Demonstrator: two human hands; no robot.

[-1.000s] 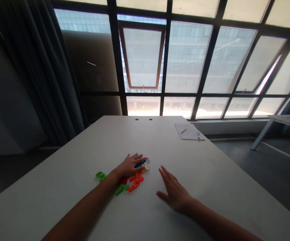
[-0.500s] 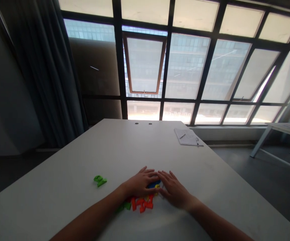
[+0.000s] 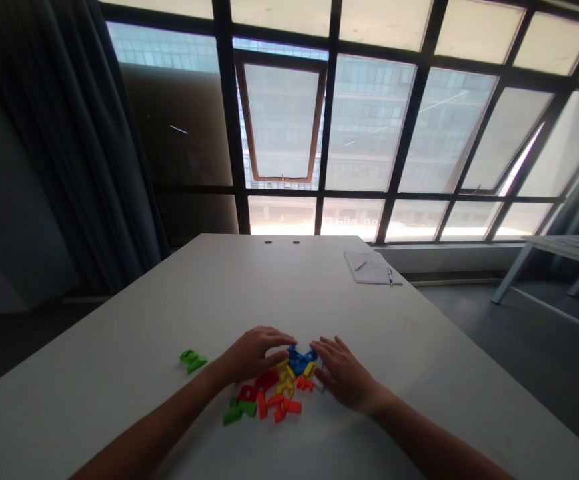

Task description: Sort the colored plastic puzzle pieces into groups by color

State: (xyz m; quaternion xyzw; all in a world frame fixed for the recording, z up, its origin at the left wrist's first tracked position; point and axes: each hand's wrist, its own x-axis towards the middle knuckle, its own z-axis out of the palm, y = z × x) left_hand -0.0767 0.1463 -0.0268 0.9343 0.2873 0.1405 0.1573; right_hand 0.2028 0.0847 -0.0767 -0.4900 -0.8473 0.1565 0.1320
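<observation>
You have both hands at a group of colored pieces on the white counter (image 3: 169, 300). Your left hand (image 3: 257, 355) arches at the left side, thumb and fingers parted; your right hand (image 3: 347, 375) flanks the right side, fingers stretched out. Blue pieces (image 3: 299, 362) lie between them, with yellow pieces (image 3: 285, 385), red pieces (image 3: 268, 381) and orange pieces (image 3: 278, 407) nearer you. Bright green pieces (image 3: 193, 361) sit apart, beside your left forearm. Whether your fingertips touch anything, you cannot tell.
</observation>
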